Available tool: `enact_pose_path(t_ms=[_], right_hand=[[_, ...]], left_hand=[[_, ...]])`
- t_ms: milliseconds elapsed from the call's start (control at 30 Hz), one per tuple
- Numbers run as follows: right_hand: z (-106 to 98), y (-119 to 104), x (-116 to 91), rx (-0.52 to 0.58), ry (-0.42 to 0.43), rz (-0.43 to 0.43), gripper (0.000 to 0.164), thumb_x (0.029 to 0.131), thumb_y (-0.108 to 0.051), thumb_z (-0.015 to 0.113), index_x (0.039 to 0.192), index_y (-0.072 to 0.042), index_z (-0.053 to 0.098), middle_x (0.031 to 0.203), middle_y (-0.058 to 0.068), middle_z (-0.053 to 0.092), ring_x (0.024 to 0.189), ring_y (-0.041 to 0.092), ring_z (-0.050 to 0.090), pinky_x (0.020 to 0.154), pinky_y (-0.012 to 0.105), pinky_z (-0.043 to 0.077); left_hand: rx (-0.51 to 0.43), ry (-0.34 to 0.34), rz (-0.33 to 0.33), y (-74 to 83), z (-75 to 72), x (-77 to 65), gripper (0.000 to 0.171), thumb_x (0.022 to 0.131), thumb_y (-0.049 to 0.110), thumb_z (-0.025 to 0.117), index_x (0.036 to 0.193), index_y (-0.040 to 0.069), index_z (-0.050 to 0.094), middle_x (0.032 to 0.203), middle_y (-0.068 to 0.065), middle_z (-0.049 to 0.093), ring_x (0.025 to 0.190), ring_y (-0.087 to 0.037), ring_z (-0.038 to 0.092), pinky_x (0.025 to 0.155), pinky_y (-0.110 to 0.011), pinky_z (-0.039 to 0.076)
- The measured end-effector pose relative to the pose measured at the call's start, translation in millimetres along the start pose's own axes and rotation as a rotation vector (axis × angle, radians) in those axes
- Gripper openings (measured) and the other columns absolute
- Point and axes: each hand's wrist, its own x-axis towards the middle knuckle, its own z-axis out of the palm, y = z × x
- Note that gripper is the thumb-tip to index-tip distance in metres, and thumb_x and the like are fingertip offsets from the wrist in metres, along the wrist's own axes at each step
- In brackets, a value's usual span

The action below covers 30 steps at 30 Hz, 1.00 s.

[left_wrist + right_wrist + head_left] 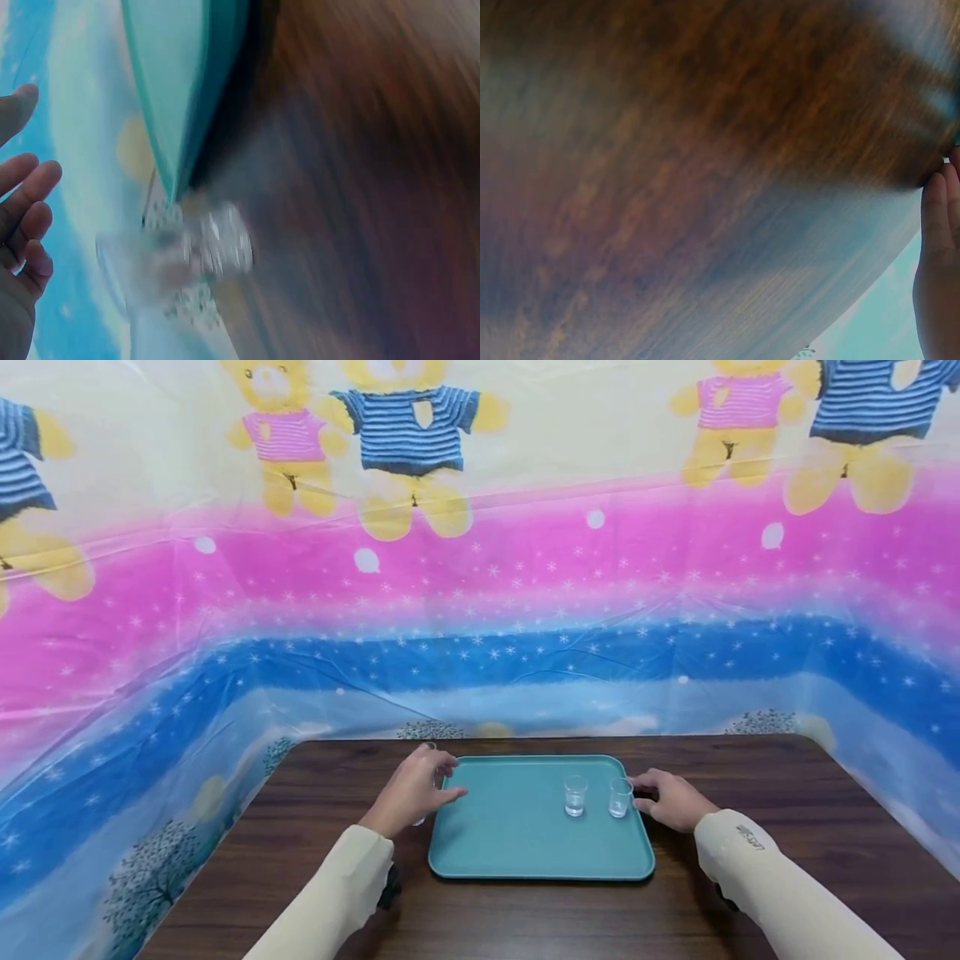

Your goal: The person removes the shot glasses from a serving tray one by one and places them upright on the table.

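Observation:
My left hand (416, 785) hovers at the left edge of the teal tray (510, 843), thumb and fingers spread with nothing between them. Beside that hand, a clear glass (172, 255) stands on the table outside the tray, blurred in the left wrist view. Two small clear shot glasses stand upright on the tray's right half: one nearer the middle (575, 797), the other, the right-hand shot glass (620, 799), by the right rim. My right hand (671, 800) is at the tray's right edge, its parted thumb and fingertips right at the side of this second glass.
The dark wooden table (540, 918) extends around the tray. A patterned cloth backdrop (480, 660) with bears and snowflakes surrounds the table's back and sides. Behind my left hand, another glass rim (429, 746) shows partly.

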Motion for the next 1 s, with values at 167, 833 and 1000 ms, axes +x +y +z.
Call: enact_pose_path(t_ms=[167, 833, 1000], right_hand=[[-0.4, 2.5, 0.5, -0.005, 0.005, 0.003, 0.041, 0.092, -0.015, 0.063, 0.131, -0.003, 0.055, 0.113, 0.012, 0.056, 0.11, 0.037, 0.052, 0.088, 0.054, 0.042], [0.0, 4.1, 0.3, -0.001, 0.013, 0.02, 0.042, 0.093, -0.014, 0.062, 0.133, -0.004, 0.055, 0.115, 0.012, 0.055, 0.112, 0.037, 0.05, 0.088, 0.053, 0.042], [1.9, 6.5, 2.3, 0.017, 0.015, 0.019, 0.042, 0.092, -0.013, 0.063, 0.132, -0.004, 0.055, 0.117, 0.012, 0.055, 0.115, 0.037, 0.049, 0.09, 0.054, 0.041]], left_hand=[[0.033, -0.036, 0.15, 17.3, 23.6, 14.0, 0.036, 0.078, 0.028, 0.079, 0.106, 0.008, 0.069, 0.091, -0.002, 0.064, 0.082, -0.014, 0.053, 0.066, -0.027, 0.047], [-0.006, -0.229, 0.164, 71.6, 64.6, 54.2, 0.043, 0.081, 0.035, 0.075, 0.117, 0.014, 0.065, 0.098, 0.0, 0.056, 0.085, -0.01, 0.049, 0.07, -0.026, 0.047], [-0.029, -0.286, 0.132, 85.7, 75.3, 66.6, 0.047, 0.082, 0.038, 0.074, 0.12, 0.013, 0.064, 0.098, 0.002, 0.056, 0.086, -0.009, 0.049, 0.072, -0.025, 0.047]])
